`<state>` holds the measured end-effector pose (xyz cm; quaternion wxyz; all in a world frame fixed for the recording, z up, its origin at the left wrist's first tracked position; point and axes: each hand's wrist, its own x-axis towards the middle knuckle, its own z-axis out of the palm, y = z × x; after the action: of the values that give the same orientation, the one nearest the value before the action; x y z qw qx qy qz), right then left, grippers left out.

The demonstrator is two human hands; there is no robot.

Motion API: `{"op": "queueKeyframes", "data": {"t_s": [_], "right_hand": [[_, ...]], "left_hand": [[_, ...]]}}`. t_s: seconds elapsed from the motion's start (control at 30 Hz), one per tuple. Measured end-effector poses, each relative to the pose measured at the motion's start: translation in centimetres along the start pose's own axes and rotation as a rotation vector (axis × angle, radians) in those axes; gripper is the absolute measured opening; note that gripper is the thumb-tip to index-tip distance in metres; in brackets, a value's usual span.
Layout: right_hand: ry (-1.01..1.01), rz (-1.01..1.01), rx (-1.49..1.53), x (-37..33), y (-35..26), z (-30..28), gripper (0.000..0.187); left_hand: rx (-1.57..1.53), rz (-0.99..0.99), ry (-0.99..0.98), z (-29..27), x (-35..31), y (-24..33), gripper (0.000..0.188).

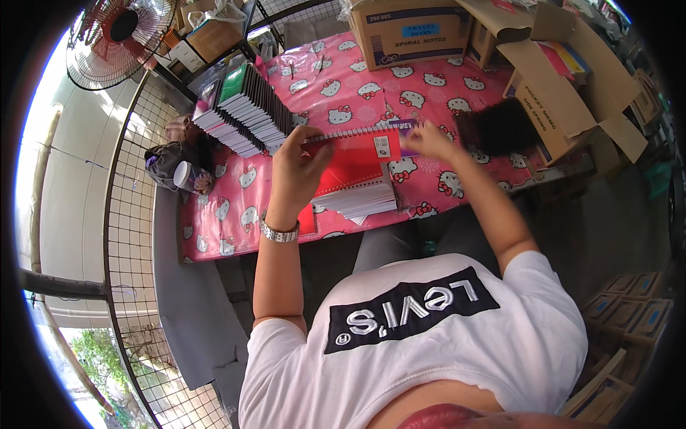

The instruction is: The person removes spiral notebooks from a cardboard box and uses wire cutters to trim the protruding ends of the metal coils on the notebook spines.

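My left hand [304,164], with a metal watch on its wrist, grips a red-covered notebook [354,152] by its left side, thumb on the cover. A dark spiral wire runs along the notebook's top edge, and a white label sits near its right end. At that end the fingers of my right hand [434,141] are pinched together by the wire; what is between them is too small to make out. Below the notebook lies a stack of white pages [366,200] with a red, hole-punched top sheet [349,179]. A purple cover [408,143] shows beside my right fingers.
Stacks of spiral notebooks [250,107] stand at the left of the pink patterned tabletop [286,232]. A black heap [498,129] lies at right, beside an open carton [550,121]. A closed carton [411,32] stands at the back. Left are a white cup [184,174] and a fan [123,26].
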<state>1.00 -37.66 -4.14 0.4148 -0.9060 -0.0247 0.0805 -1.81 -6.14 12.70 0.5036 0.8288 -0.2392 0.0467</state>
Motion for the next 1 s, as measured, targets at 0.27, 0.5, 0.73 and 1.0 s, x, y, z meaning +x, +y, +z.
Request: {"op": "queueKeyframes", "data": {"t_s": [0.27,0.5,0.73,1.0], "right_hand": [[0.826,0.123,-0.460,-13.1,9.9,8.8,0.065],[0.534,0.327,-0.608,-16.3,10.3,6.4,0.058],[0.651,-0.184,0.711,-12.8,-3.4,2.9,0.051],[0.408,-0.700,0.101,-12.3,-19.2,1.0,0.062]], "left_hand": [[-0.285,-0.141,0.182,1.2,-1.9,-0.6,0.019],[-0.133,0.099,0.346,2.6,-1.8,-0.6,0.019],[-0.235,0.009,0.303,2.1,-1.8,-1.2,0.016],[-0.257,0.031,0.221,1.8,-2.0,-2.2,0.015]]}}
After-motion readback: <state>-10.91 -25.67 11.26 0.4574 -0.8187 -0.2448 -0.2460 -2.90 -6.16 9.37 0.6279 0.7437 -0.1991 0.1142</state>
